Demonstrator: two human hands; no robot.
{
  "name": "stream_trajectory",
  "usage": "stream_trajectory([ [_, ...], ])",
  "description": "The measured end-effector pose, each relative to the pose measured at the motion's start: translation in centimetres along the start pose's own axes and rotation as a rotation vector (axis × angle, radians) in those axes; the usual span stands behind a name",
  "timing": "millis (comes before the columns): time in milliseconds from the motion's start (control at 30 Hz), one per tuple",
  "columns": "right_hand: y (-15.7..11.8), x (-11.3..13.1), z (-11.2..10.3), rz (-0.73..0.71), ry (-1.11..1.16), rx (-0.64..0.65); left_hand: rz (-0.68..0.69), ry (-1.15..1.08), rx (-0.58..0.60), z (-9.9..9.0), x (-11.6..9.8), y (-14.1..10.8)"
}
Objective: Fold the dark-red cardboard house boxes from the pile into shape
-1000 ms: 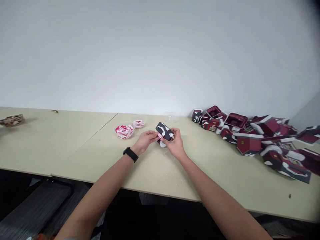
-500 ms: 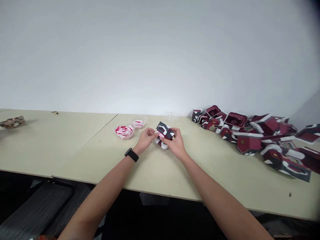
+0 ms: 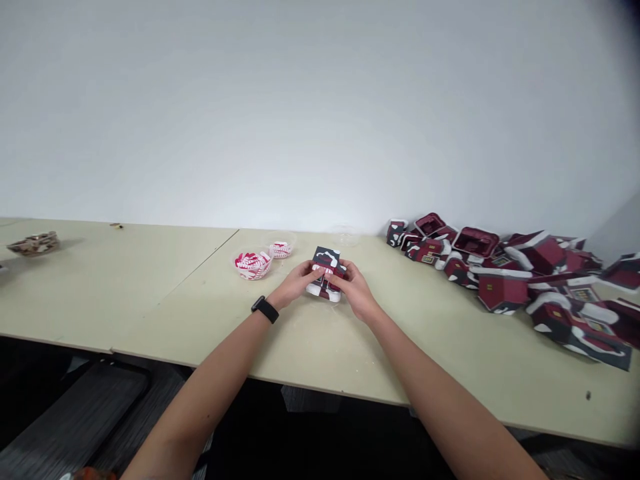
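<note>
The left hand [image 3: 295, 285] and right hand [image 3: 358, 291] grip a small house [image 3: 327, 254] at frame centre, thumbs on its front. Gentle, even pressure suits it.

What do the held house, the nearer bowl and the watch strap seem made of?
Held house: perhaps card or moulded plastic, matt, going by its dull surfaces.
Nearer bowl: probably thin, clear, smooth plastic, since the pieces show through its wall.
Watch strap: black and matt, maybe fabric or rubber; too small to tell.
</note>
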State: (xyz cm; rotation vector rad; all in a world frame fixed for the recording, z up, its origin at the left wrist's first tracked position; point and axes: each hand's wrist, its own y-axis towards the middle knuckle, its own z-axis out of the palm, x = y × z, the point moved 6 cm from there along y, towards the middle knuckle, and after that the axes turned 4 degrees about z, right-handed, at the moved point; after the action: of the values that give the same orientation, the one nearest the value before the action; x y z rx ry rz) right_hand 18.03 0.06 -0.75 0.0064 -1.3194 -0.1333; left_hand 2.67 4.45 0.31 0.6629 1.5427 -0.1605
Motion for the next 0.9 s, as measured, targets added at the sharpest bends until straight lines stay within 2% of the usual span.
stream_trajectory([
  [133,-0.1,-0.1,0.0,0.01,-0.017,-0.004,-0.014,-0.006,-0.045,-0.1,0.6,0.2],
  [367,-0.4,0.3,0.2,0.019,-0.043,0.002,-0.005,0.051,-0.054,-0.1,0.4,0.3],
  [567,-0.3,0.4,0.1,-0.031,-0.088,-0.007,0.018,0.025,-0.013,0.2,0.2,0.2],
  [667,0.0,0.2,-0.4,-0.092,-0.154,-0.074,0.038,0.053,0.0,0.4,0.4,0.3],
  [733,0.1,0.1,-0.9,-0.156,-0.217,-0.146,0.045,0.115,-0.088,0.0,0.7,0.4],
  [833,0.2,0.2,-1.6,-0.247,-0.306,-0.252,0.059,0.232,-0.332,-1.3,0.8,0.3],
  [900,0.2,0.3,-1.9,-0.282,-0.343,-0.3,0.07,0.253,-0.388,-1.5,0.4,0.2],
])
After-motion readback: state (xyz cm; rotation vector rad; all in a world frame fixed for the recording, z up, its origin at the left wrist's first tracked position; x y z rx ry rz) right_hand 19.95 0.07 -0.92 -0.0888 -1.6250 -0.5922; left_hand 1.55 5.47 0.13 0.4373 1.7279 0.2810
